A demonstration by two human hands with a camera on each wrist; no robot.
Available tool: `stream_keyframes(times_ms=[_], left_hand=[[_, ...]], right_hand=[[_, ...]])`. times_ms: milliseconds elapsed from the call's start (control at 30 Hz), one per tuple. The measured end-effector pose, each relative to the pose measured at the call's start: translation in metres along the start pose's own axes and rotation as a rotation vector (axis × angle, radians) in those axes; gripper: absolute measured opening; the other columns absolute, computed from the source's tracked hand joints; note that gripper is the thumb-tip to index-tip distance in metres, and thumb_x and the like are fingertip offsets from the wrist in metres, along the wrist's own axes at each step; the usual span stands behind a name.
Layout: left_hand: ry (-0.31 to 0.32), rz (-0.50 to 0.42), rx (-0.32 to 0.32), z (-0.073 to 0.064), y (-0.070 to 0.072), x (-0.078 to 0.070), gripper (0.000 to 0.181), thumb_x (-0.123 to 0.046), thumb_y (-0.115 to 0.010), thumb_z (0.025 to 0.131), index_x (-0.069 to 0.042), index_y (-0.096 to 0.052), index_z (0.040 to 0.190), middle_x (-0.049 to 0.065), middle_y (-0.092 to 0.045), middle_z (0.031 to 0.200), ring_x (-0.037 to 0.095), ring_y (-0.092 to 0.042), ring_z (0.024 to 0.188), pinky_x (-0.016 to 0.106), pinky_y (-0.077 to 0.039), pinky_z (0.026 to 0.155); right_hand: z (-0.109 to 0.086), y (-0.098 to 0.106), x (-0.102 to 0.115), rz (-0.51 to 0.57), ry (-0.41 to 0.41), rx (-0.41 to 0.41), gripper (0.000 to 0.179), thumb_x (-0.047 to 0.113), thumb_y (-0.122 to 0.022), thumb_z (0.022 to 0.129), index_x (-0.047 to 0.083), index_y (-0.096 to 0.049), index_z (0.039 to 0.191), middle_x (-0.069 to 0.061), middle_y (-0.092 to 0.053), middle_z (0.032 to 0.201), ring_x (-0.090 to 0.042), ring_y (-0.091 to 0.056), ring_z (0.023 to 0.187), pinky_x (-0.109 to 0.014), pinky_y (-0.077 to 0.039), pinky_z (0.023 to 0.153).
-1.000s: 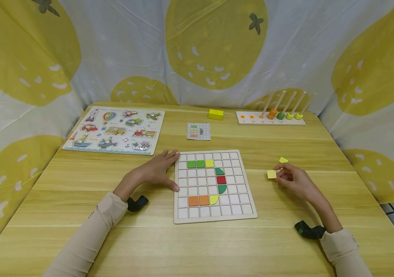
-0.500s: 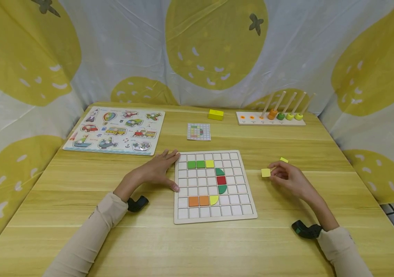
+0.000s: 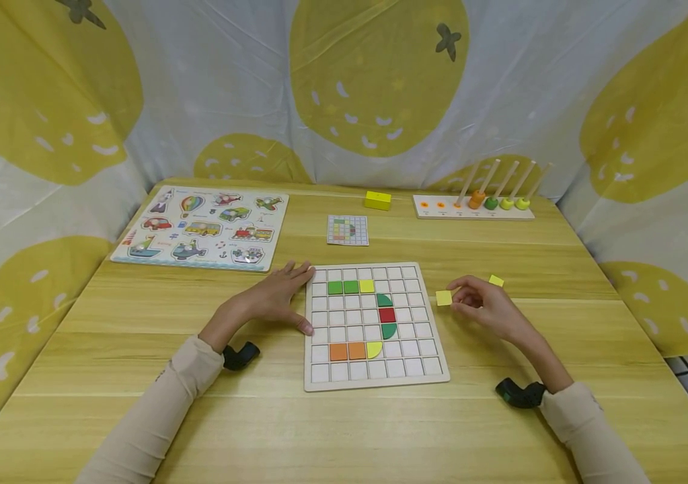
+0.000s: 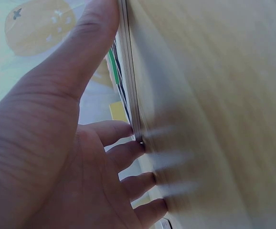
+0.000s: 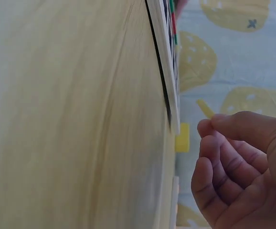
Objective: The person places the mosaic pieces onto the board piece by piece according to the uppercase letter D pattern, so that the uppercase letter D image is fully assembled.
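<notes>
A white grid board lies mid-table, with green and yellow squares in an upper row. Down its right part come a green quarter-round piece, a red square and another green quarter-round; below sit two orange squares and a yellow quarter-round. My left hand rests at the board's left edge, thumb and fingers spread against it. Just right of the board, my right hand pinches a yellow square tile between thumb and fingertip, above the table. Behind that hand lies another yellow piece, partly hidden.
Beyond the board lies a small printed grid card, with a yellow block behind it. A vehicle picture puzzle occupies the back left. At the back right stands a peg stand with coloured beads.
My right hand has moved left with the yellow square tile, from beside the other yellow piece to near the board's right edge. The left hand stays in place.
</notes>
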State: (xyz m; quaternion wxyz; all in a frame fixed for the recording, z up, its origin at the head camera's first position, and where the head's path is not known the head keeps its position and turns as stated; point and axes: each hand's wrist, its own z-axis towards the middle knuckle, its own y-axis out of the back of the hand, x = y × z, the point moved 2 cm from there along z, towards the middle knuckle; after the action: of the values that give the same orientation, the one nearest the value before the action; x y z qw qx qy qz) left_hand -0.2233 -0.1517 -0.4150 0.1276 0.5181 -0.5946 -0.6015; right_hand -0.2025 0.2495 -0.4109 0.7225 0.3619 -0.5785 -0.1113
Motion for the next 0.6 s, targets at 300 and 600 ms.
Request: stream_keyframes(times_ms=[300, 600], left_hand=[[0.002, -0.003, 0.003, 0.0, 0.0, -0.001, 0.119, -0.059, -0.078, 0.068, -0.002, -0.018, 0.153, 0.016, -0.009, 0.16, 0.042, 0.0, 0.145, 0.056, -0.007, 0.116], [0.001, -0.001, 0.001, 0.0, 0.0, -0.001, 0.118, -0.059, -0.078, 0.068, -0.002, -0.017, 0.153, 0.017, -0.009, 0.16, 0.042, 0.0, 0.145, 0.056, -0.007, 0.116]], right_hand=[[0.009, -0.01, 0.01, 0.002, 0.024, 0.016, 0.026, -0.002, -0.067, 0.087, -0.003, -0.061, 0.112, -0.006, -0.064, 0.085, -0.011, -0.058, 0.072, -0.021, -0.049, 0.061], [0.018, -0.02, 0.021, -0.007, 0.027, 0.037, 0.023, 0.003, -0.067, 0.088, 0.004, -0.062, 0.111, -0.004, -0.063, 0.084, -0.015, -0.057, 0.072, -0.021, -0.048, 0.062]])
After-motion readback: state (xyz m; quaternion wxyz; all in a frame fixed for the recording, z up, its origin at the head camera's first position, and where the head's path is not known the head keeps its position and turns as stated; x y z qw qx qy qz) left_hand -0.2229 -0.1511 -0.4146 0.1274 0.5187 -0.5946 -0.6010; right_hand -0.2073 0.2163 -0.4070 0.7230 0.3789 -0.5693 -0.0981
